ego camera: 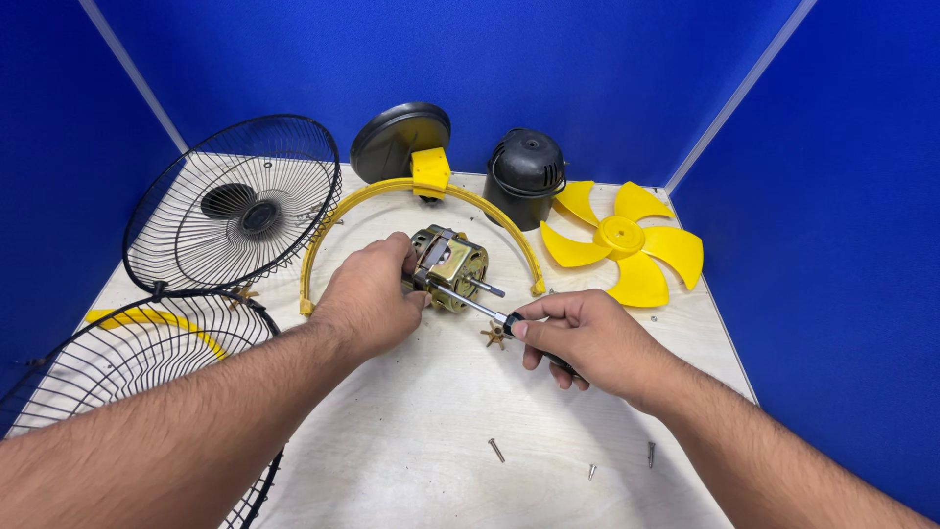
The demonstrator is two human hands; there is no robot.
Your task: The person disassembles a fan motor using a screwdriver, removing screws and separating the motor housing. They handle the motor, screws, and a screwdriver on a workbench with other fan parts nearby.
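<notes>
My left hand (370, 294) grips a small fan motor (452, 264) with a brass-coloured metal body and a steel shaft, holding it on the pale wooden table (431, 451). My right hand (586, 338) is closed around the dark handle of a screwdriver (480, 308), whose metal shank points up-left into the motor's side. A small tan plastic nut (493, 335) with radial fins lies just under the shank, between both hands.
A yellow fan blade (623, 241) lies at the right back, a black motor cover (527, 176) behind it. A yellow arc bracket (421, 191) with black base stands at the back. Two black wire grilles (235, 206) sit left. Three loose screws (496, 450) lie near the front.
</notes>
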